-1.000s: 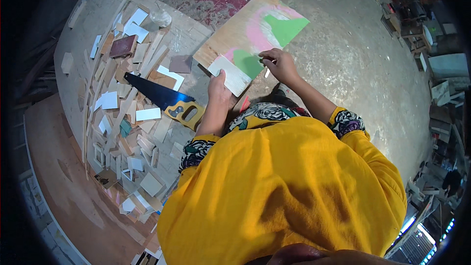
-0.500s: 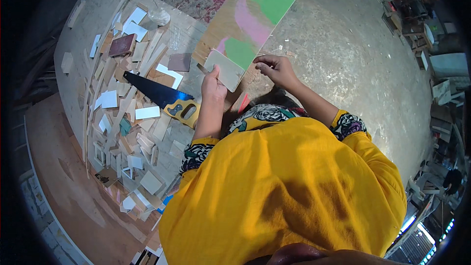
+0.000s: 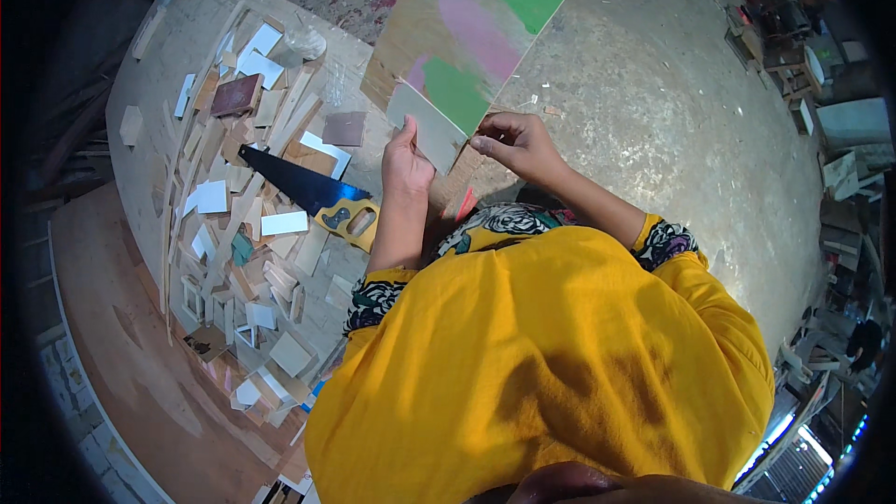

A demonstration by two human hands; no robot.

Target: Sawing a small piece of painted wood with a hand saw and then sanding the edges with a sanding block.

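A long painted board (image 3: 450,42), bare wood with green and pink patches, stretches away from me toward the top edge. Across its near end lies a small grey board (image 3: 422,133). My left hand (image 3: 407,161) grips that grey piece at its left side, thumb on top and fingers hidden beneath. At the right edge of the painted board, by the near green corner, my right hand (image 3: 523,145) is closed, thumb and curled index finger meeting at the edge. Left of my left forearm, a handsaw (image 3: 317,196) with a yellow handle rests among offcuts.
A worktable (image 3: 149,159) on the left bears wood strips, white offcuts (image 3: 285,223) and a dark red block (image 3: 237,95). A brown wooden panel (image 3: 121,289) lies at lower left. Concrete floor (image 3: 653,121) spreads on the right, with stacked wooden items along the far right.
The painted board has shifted farther up and tilted, looking larger. My right hand has come slightly left and down, so its thumb now meets the board's edge. My left hand keeps its grip.
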